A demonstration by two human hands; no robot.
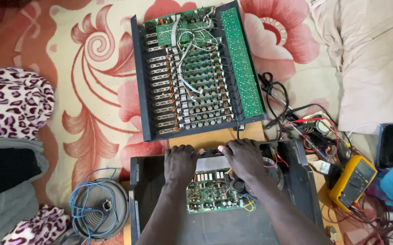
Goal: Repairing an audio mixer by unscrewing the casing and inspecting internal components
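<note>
yellow multimeter (353,181) and tangled wires (312,129) crowd right hand (244,156).

Two bare forearms enter from the bottom edge, at about six o'clock in the view. Neither arm shows a sleeve, watch, band or glove. The left hand (180,162) and right hand (244,156) are uncovered and carry no rings that can be made out. The fingers (234,146) are bare, with short nails.
</note>
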